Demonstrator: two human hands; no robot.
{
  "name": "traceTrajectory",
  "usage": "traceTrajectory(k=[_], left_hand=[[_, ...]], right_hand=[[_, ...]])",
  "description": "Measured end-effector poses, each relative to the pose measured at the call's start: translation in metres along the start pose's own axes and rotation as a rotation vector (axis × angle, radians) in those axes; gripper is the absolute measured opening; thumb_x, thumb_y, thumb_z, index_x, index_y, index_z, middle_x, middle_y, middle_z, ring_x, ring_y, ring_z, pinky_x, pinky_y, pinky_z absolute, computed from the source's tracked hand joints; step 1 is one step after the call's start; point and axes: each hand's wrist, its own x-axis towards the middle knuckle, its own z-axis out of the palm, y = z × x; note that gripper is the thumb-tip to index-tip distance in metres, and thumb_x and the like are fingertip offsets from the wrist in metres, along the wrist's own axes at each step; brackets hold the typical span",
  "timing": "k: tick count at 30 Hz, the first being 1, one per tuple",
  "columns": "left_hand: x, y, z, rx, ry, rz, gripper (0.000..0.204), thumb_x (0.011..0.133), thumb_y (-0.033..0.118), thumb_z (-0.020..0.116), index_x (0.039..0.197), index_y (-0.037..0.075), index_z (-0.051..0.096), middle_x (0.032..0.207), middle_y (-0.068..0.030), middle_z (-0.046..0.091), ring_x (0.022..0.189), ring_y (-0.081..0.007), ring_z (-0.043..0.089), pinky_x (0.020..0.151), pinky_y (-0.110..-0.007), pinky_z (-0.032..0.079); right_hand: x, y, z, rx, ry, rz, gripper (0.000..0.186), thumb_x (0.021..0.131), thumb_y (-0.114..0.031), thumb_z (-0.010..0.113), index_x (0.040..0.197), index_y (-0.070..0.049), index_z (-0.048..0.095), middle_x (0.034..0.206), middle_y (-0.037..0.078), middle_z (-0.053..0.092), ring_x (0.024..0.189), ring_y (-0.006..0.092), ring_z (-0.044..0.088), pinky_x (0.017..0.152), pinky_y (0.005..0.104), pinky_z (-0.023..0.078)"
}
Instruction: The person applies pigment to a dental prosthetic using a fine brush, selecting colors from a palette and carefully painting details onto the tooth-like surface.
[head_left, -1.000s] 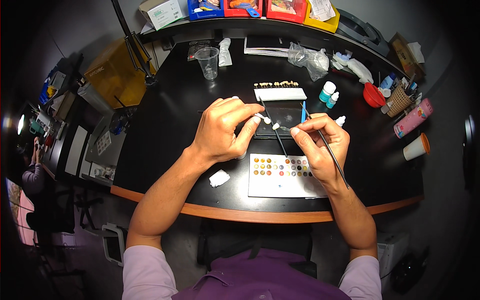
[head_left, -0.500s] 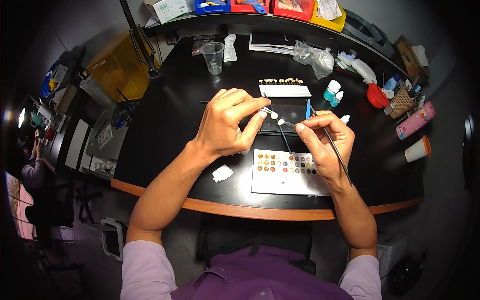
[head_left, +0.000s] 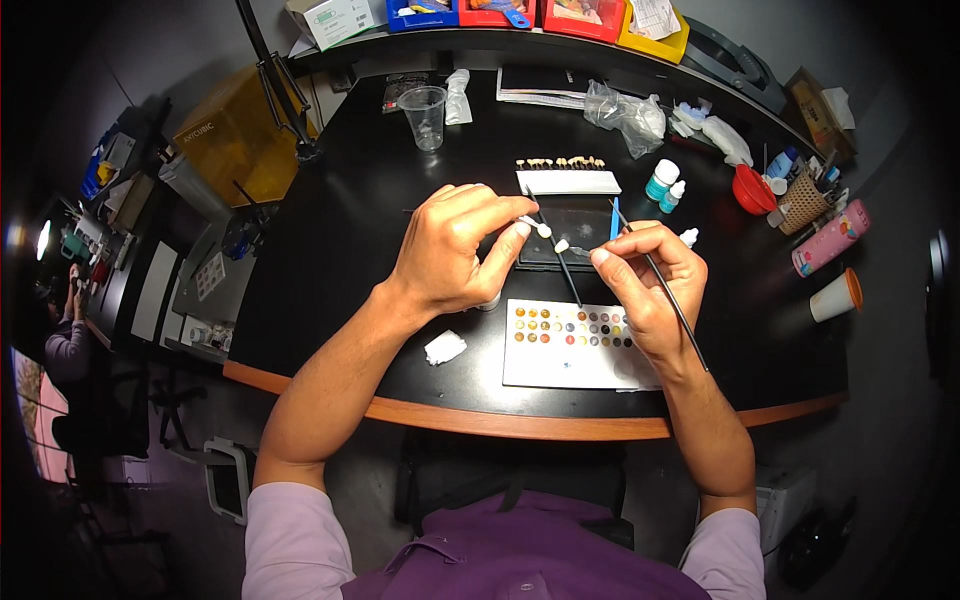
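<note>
My left hand point(head_left: 455, 245) is closed in a pinch on a thin pale holder with a small white tooth crown point(head_left: 544, 230) at its end. Opposite it, my right hand point(head_left: 655, 280) pinches a thin shade tab whose tooth-shaped tip point(head_left: 562, 246) almost meets the crown. A slim dark brush point(head_left: 672, 298) also rests in the right hand, slanting across the fingers. Below the two teeth, another dark brush point(head_left: 568, 275) lies over a black slab point(head_left: 590, 220). Just nearer to me is a white palette point(head_left: 540, 368) with rows of coloured dots, partly covered by my right hand.
Behind the slab stands a white holder point(head_left: 570, 183) with a row of tooth tabs. Two small bottles point(head_left: 663, 180), a red bowl point(head_left: 752, 190) and a cup point(head_left: 836, 297) are to the right. A clear cup point(head_left: 425, 120) stands farther back; crumpled tissue point(head_left: 445, 347) lies near the front edge.
The crown in my left hand has shifted very slightly left and turned a little. My right hand keeps its grip and hardly moves.
</note>
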Motion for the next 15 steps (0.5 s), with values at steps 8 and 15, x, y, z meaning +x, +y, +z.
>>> traceTrajectory(k=[8, 15], left_hand=[[0.0001, 0.0002, 0.0013, 0.01, -0.025, 0.001, 0.02, 0.087, 0.006, 0.074, 0.106, 0.0, 0.08, 0.072, -0.0081, 0.069, 0.061, -0.0194, 0.061, 0.068, -0.035, 0.049], [-0.0015, -0.0012, -0.0001, 0.041, -0.071, -0.005, 0.022, 0.086, 0.005, 0.074, 0.106, 0.001, 0.081, 0.072, -0.0072, 0.069, 0.062, -0.0192, 0.061, 0.068, -0.035, 0.048]], right_hand=[[-0.0007, -0.0044, 0.0013, 0.01, -0.006, 0.007, 0.011, 0.087, 0.004, 0.083, 0.093, 0.0, 0.073, 0.094, 0.006, 0.068, 0.078, 0.0066, 0.065, 0.069, 0.0208, 0.052], [0.0013, -0.0047, 0.0006, -0.029, -0.021, 0.042, 0.011, 0.085, 0.002, 0.082, 0.09, -0.002, 0.074, 0.093, 0.004, 0.068, 0.076, 0.0055, 0.063, 0.068, 0.02, 0.049]])
